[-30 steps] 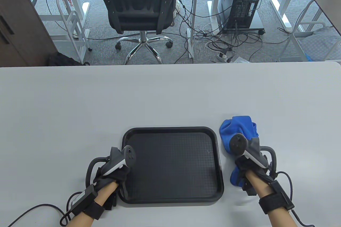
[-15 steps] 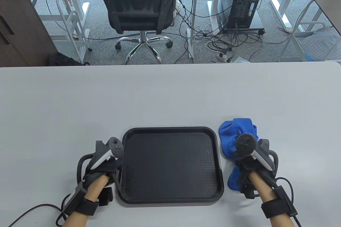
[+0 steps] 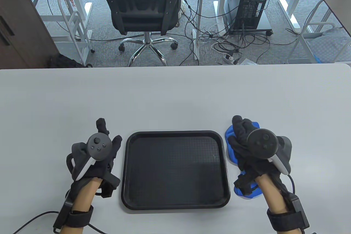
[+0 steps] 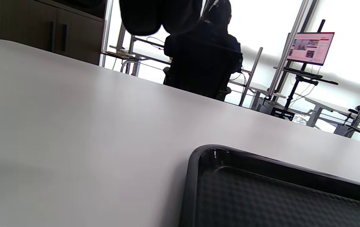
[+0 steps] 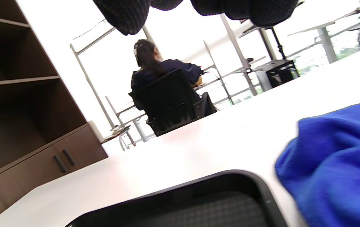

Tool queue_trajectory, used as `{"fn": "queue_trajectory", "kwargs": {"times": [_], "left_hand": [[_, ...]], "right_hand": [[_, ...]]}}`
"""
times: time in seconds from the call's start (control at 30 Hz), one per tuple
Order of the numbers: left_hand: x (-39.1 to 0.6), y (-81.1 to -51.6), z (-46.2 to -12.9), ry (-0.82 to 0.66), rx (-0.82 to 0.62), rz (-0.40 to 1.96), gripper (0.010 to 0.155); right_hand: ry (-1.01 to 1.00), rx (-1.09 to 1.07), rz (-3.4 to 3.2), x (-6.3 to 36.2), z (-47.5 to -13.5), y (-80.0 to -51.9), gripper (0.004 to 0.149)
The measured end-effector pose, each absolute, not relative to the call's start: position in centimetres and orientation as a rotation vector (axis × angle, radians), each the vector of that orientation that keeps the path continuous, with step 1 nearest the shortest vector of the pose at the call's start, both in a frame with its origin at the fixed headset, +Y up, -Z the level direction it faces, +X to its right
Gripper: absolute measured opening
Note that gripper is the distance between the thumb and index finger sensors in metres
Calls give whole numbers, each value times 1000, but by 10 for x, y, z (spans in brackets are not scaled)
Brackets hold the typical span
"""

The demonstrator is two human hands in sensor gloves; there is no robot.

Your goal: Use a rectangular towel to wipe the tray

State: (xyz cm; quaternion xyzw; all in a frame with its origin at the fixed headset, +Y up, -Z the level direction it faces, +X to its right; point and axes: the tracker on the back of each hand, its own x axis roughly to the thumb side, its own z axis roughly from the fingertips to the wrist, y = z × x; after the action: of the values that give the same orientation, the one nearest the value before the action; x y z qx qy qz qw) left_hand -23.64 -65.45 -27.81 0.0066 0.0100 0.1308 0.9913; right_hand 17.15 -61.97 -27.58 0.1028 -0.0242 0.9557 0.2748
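Observation:
A black rectangular tray point(image 3: 175, 133) lies flat near the table's front edge. A crumpled blue towel point(image 3: 229, 135) lies on the table just right of the tray. My right hand point(image 3: 238, 127) is over the towel with its fingers stretched forward, covering most of it without closing on it. In the right wrist view the fingertips point(image 5: 123, 15) hang above the towel point(image 5: 334, 157) and the tray rim point(image 5: 198, 179). My left hand point(image 3: 109, 132) is open with fingers spread, just left of the tray and apart from it. The left wrist view shows the tray corner point(image 4: 195, 157).
The grey table point(image 3: 175, 94) stretches far beyond the tray. A black office chair point(image 3: 142, 0) and a computer tower point(image 3: 252, 0) stand on the floor beyond its far edge. Cables trail from both wrists off the front edge.
My left hand left the tray's left rim, moved left and spread its fingers. My right hand, curled on the towel before, has stretched its fingers forward over it.

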Motion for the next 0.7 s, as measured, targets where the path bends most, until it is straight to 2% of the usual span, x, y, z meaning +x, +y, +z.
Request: {"fn": "queue_trajectory", "kwargs": {"times": [0.13, 0.37, 0.43, 0.7], "left_hand": [[-217, -660, -271, -74, 10, 247, 76], [-197, -694, -264, -204, -85, 200, 74], [-195, -699, -264, -213, -128, 181, 74], [-194, -703, -263, -217, -142, 178, 75]], "right_hand": [[-59, 352, 2551, 145, -275, -637, 64], [49, 442, 2609, 115, -272, -686, 66], [58, 461, 2646, 112, -271, -691, 66], [90, 463, 2659, 111, -269, -696, 66]]}}
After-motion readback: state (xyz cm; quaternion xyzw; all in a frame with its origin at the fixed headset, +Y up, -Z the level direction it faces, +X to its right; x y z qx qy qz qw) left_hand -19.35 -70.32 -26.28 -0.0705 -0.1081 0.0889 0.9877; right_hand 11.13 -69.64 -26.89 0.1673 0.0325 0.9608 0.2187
